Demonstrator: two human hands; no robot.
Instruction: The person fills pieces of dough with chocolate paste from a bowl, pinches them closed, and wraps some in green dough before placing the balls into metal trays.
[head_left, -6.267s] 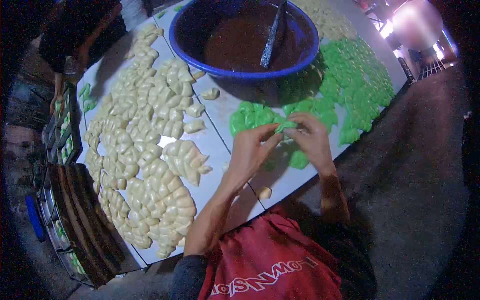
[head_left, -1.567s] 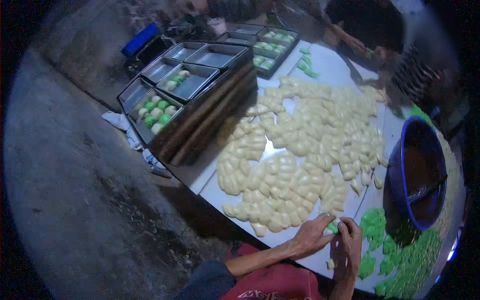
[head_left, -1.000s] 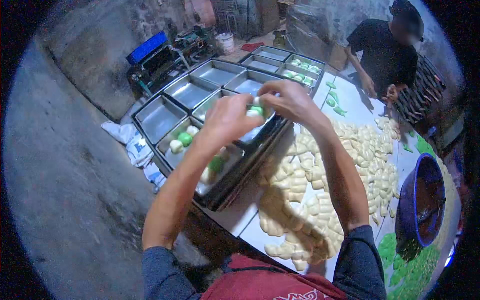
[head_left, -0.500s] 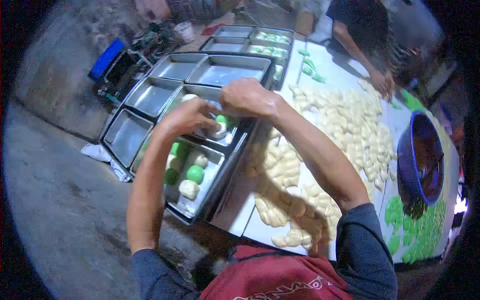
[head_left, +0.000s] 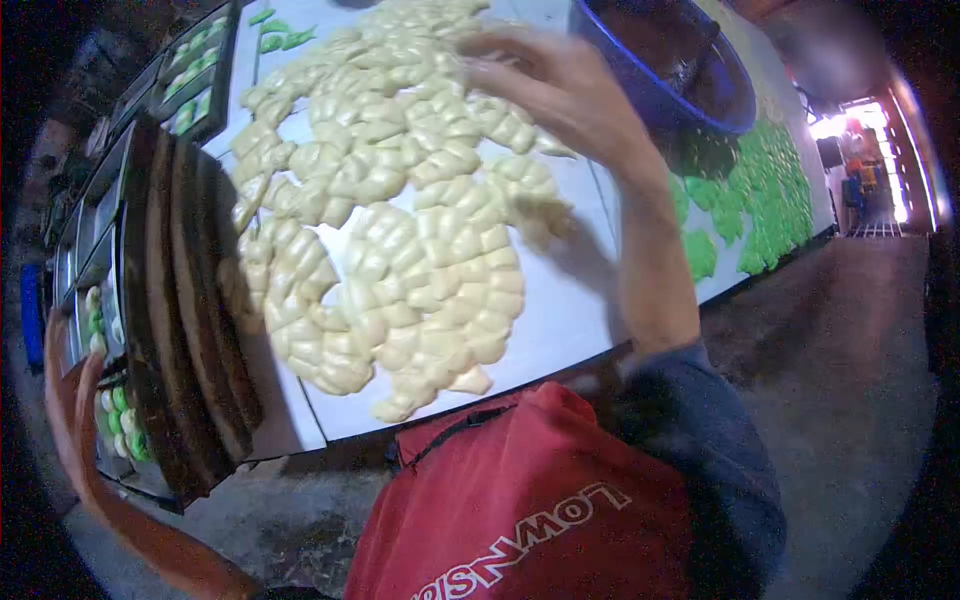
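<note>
Hovering — right fingers (head_left: 508, 84) parted above cream dough (head_left: 435, 250).

We've got dough (head_left: 430, 280) on table (head_left: 565, 315), centre frame; basin (head_left: 735, 122) upper right, second dough patch (head_left: 775, 195) right below it; tray stack (head_left: 185, 310) left, another tray (head_left: 190, 75) upper left.

Cream dough pieces (head_left: 440, 240), bright green dough (head_left: 765, 195), blue-rimmed basin (head_left: 735, 125), red apron (head_left: 530, 500) with white lettering.

Dark blue sleeve (head_left: 705, 435); red garment (head_left: 560, 460); white outlined lettering (head_left: 523, 545); black strap (head_left: 455, 430)
</note>
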